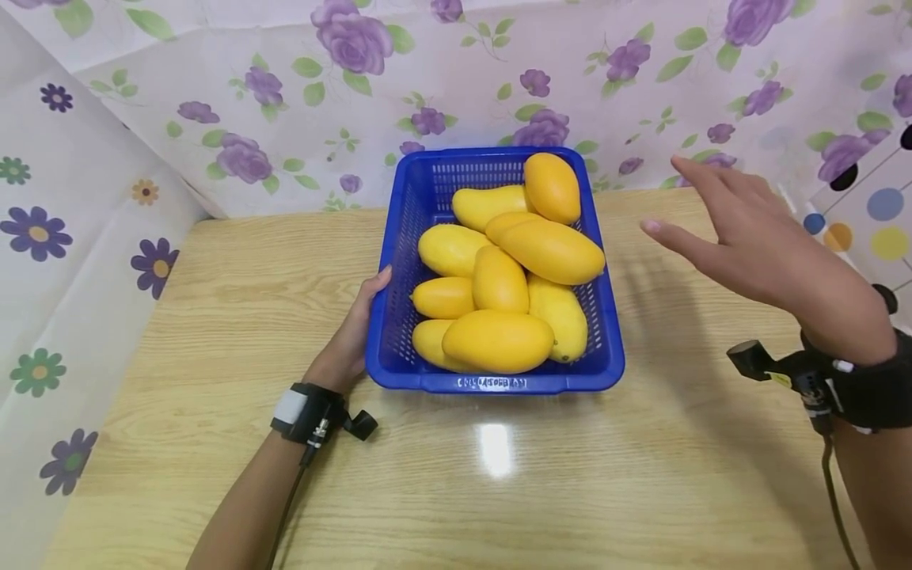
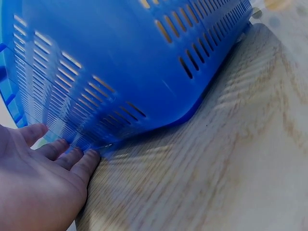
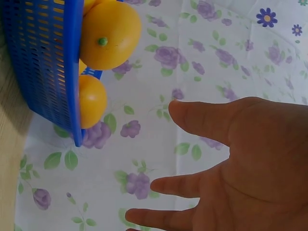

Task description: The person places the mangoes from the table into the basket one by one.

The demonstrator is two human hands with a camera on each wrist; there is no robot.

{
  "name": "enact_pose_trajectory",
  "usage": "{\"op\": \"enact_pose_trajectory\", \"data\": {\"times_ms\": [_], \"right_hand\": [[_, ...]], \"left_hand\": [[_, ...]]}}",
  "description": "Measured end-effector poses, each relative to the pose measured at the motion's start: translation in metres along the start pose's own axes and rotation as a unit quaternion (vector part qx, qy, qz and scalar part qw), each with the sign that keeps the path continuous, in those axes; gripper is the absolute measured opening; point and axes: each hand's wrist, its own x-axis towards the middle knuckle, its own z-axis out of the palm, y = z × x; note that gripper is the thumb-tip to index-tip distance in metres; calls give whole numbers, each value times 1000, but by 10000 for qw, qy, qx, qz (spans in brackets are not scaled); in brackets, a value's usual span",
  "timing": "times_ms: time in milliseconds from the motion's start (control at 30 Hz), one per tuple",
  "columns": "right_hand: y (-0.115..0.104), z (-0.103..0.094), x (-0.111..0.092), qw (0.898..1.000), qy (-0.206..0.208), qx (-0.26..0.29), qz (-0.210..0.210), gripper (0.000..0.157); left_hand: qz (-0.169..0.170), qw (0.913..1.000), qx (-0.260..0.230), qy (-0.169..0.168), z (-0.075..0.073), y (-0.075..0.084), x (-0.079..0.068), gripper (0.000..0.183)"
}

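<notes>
A blue plastic basket (image 1: 495, 382) with slotted walls stands on the wooden table, heaped with several yellow mangoes (image 1: 499, 340). My left hand (image 1: 351, 336) touches the basket's left side, its thumb near the rim. From the left wrist view, the fingers (image 2: 84, 166) lie fairly straight against the slotted outer wall, low by the tabletop. To the right of the basket, apart from it, my right hand (image 1: 769, 237) hangs in the air with thumb and fingers spread, holding nothing. Past that hand, the right wrist view shows a mango (image 3: 110, 36) above the basket rim.
A wood-grain table (image 1: 256, 309) carries the basket. Behind it rises a white sheet with purple flowers (image 1: 242, 158). Another flowered sheet (image 1: 43, 301) borders the left, and a dotted one (image 1: 872, 214) the right. Each wrist wears a camera strap with a cable.
</notes>
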Motion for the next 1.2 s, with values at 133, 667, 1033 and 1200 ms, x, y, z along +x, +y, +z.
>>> {"op": "enact_pose_trajectory", "data": {"times_ms": [133, 667, 1033, 1200], "right_hand": [[4, 2, -5, 9998, 114, -141, 118, 85], [15, 6, -35, 9968, 557, -505, 255, 85], [25, 10, -51, 9959, 747, -443, 262, 84], [31, 14, -58, 9955, 785, -452, 276, 83]], "left_hand": [[-12, 10000, -52, -60, 1, 1, 0, 72], [-101, 9997, -215, -45, -1, -1, 2, 74], [-133, 9997, -213, -22, -1, -2, 0, 76], [-79, 9998, -192, -62, -2, -2, 1, 77]]}}
